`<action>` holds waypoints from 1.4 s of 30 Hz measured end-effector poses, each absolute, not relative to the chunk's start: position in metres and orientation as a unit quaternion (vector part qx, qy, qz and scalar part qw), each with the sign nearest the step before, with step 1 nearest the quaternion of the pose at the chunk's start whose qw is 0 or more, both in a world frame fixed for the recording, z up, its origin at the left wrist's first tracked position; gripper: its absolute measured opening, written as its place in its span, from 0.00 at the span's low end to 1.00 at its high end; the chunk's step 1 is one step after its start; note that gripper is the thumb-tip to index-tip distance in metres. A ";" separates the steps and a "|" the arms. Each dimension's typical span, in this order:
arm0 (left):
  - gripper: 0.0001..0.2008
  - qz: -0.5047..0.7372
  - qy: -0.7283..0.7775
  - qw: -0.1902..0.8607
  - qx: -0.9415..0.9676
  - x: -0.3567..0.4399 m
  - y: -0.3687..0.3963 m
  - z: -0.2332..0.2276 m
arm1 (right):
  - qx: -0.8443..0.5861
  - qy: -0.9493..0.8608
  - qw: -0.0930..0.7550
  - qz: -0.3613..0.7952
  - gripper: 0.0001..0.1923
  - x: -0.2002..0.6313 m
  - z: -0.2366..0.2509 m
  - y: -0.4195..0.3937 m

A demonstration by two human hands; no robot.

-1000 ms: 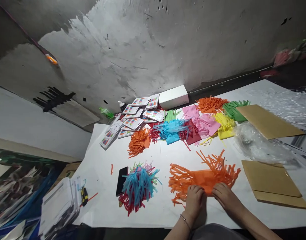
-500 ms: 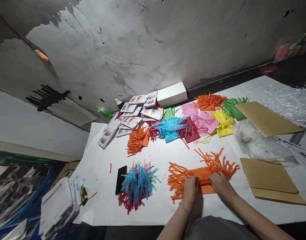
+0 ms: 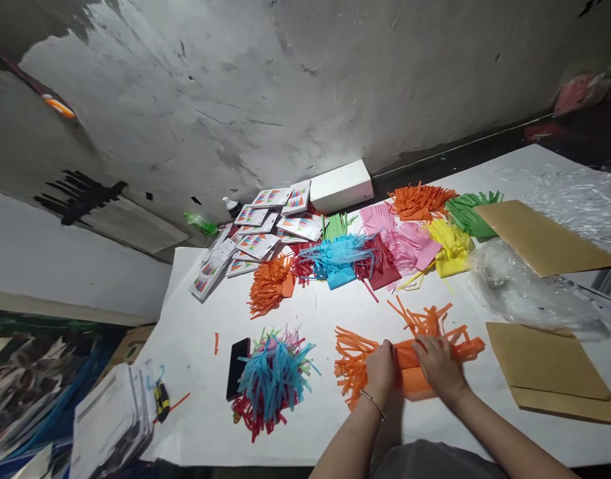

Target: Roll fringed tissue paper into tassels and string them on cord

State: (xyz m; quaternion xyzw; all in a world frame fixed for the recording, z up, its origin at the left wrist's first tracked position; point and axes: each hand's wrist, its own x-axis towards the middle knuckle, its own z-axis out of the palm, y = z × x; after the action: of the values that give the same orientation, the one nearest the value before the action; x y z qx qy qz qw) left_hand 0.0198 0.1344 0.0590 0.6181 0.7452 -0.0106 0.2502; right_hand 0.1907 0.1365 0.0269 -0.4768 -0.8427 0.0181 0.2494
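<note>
A fringed piece of orange tissue paper (image 3: 418, 380) lies on the white table in front of me, its cut strips fanning out to the left and to the upper right. My left hand (image 3: 381, 367) is closed on its middle band. Just to the right, my right hand (image 3: 438, 362) also grips the band, with its fingers bent over the paper. Part of the sheet is folded or rolled between the hands. Left of it rests a bundle of blue, red, pink and green tassels (image 3: 275, 376), partly over a black phone (image 3: 238, 368).
Along the back are packaged sets (image 3: 258, 246), a white box (image 3: 341, 187) and fringed papers in pink (image 3: 410, 243), yellow (image 3: 450, 246) and orange (image 3: 271, 287). Brown envelopes (image 3: 550, 366) and clear plastic bags (image 3: 525, 283) lie right. A yellow-black cutter (image 3: 162, 401) is at left.
Both hands have stayed on the orange paper; its middle band looks narrower and more folded up. The right hand has shifted slightly upward, and the whole view has tilted a little.
</note>
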 end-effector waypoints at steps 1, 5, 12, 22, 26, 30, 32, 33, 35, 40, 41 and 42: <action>0.13 -0.012 0.744 0.248 0.621 0.019 0.135 0.059 | -0.454 -0.853 0.255 0.021 0.16 0.192 0.025 0.134; 0.12 -0.002 0.737 0.236 0.633 0.018 0.132 0.063 | -0.386 -0.877 0.283 0.031 0.15 0.195 0.017 0.130; 0.10 0.123 0.610 0.068 0.779 0.013 0.097 0.042 | -0.416 -0.855 0.306 0.049 0.13 0.190 0.019 0.128; 0.03 0.150 0.565 0.018 0.811 -0.005 0.090 0.024 | -0.424 -0.856 0.294 0.032 0.18 0.210 0.009 0.124; 0.04 0.149 0.642 0.063 0.750 -0.002 0.093 0.038 | -0.488 -0.826 0.280 0.039 0.16 0.206 0.015 0.123; 0.08 0.087 0.692 0.094 0.711 0.003 0.111 0.048 | -0.559 -0.788 0.255 0.036 0.13 0.190 0.022 0.131; 0.09 0.071 0.703 0.095 0.701 0.005 0.120 0.050 | -0.580 -0.777 0.243 0.031 0.11 0.184 0.026 0.136; 0.10 0.067 0.706 0.095 0.699 0.006 0.124 0.050 | -0.584 -0.776 0.238 0.030 0.10 0.183 0.028 0.137; 0.10 0.058 0.709 0.097 0.696 0.008 0.129 0.050 | -0.574 -0.785 0.230 0.027 0.12 0.181 0.031 0.139; 0.10 0.045 0.710 0.103 0.695 0.008 0.131 0.054 | -0.468 -0.856 0.218 0.035 0.15 0.184 0.031 0.135; 0.09 0.047 0.710 0.103 0.695 0.008 0.130 0.054 | -0.452 -0.864 0.218 0.036 0.14 0.185 0.030 0.135; 0.08 0.056 0.706 0.099 0.699 0.007 0.128 0.055 | -0.444 -0.868 0.220 0.036 0.13 0.185 0.029 0.135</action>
State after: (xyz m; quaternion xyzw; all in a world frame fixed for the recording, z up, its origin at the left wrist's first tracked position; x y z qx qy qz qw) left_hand 0.0071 0.1280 0.0548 0.6986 0.7064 0.0557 0.0995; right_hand 0.1851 0.1348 0.0293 -0.4442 -0.8678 0.0360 0.2199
